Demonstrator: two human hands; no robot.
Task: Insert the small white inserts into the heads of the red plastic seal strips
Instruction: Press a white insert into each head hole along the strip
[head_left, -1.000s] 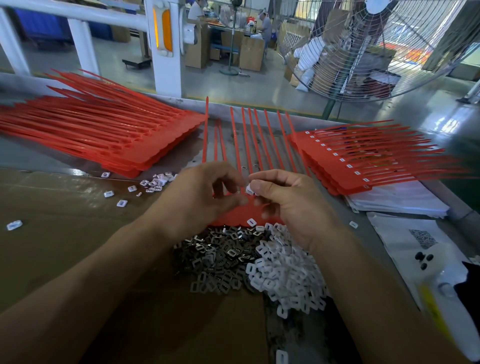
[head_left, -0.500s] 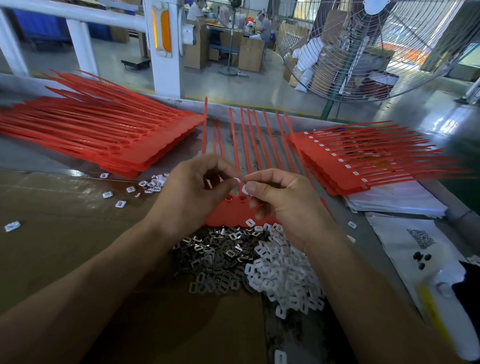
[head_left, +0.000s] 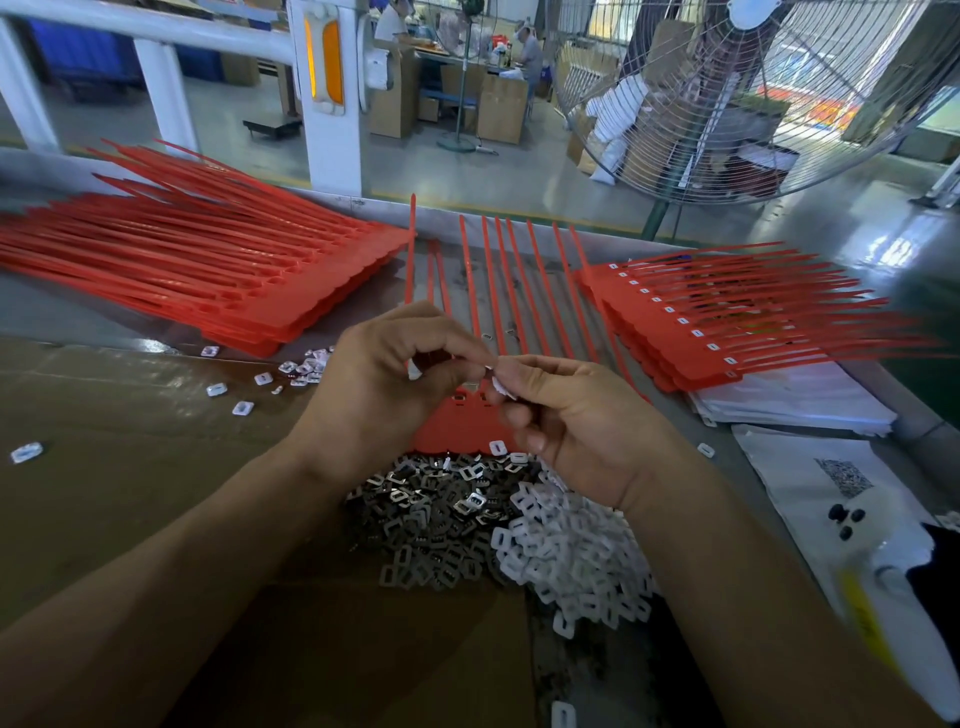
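While both hands (head_left: 395, 384) (head_left: 582, 426) pinched white inserts (head_left: 501, 387) at their fingertips, the red strip heads (head_left: 457, 426) lay directly beneath, tails pointing away.

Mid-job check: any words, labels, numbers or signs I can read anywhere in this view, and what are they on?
No legible text anywhere.
White bag: a dark square code patch, too blurred to read.
Bottle: a yellow label strip, no characters can be made out.
Cartons in the background: no print can be made out.
Seal strips and inserts: no markings visible.
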